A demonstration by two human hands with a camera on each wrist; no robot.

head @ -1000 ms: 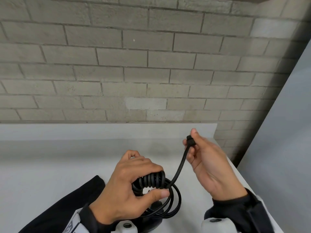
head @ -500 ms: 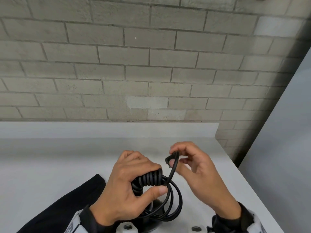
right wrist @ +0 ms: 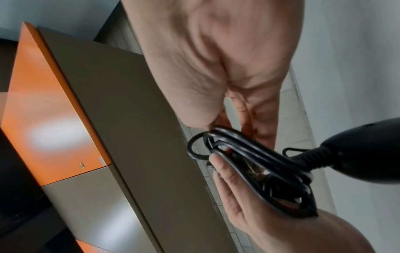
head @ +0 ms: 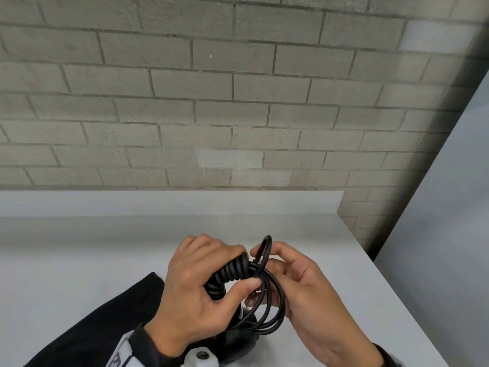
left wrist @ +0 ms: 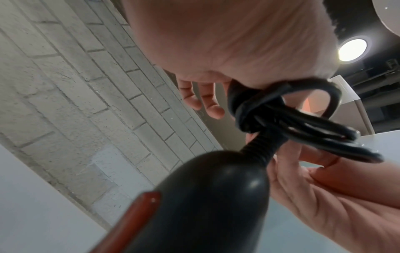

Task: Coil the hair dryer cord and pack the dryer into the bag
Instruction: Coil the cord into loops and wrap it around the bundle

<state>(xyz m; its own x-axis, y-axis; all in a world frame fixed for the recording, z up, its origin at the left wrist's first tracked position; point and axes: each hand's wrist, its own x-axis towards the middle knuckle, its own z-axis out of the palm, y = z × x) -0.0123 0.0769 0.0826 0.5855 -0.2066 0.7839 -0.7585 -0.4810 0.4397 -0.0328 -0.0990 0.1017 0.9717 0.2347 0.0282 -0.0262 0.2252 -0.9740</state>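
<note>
My left hand [head: 244,271] grips the black cord [head: 230,274], which is wound in tight turns, with several larger loops [head: 275,308] hanging below my thumb. The right hand [head: 262,259] pinches the cord's last small loop right against the bundle. Under my hands the black hair dryer [head: 238,340] stands on the counter. In the left wrist view its handle [left wrist: 205,196] with a red switch [left wrist: 138,219] fills the bottom, the ribbed cord sleeve [left wrist: 259,150] rising to the loops [left wrist: 303,123]. The right wrist view shows the loops [right wrist: 249,162] beside the handle [right wrist: 363,154]. I cannot make out a bag.
The white counter [head: 79,260] runs to a low back ledge below a grey brick wall [head: 238,102]. Its right edge [head: 397,287] drops off beside a pale panel. Black fabric [head: 92,327] lies along my left forearm. An orange and grey cabinet [right wrist: 54,111] shows in the right wrist view.
My right hand came down and left from its raised position, bringing the cord end in against the bundle as a small loop. The left hand kept its grip on the coil.
</note>
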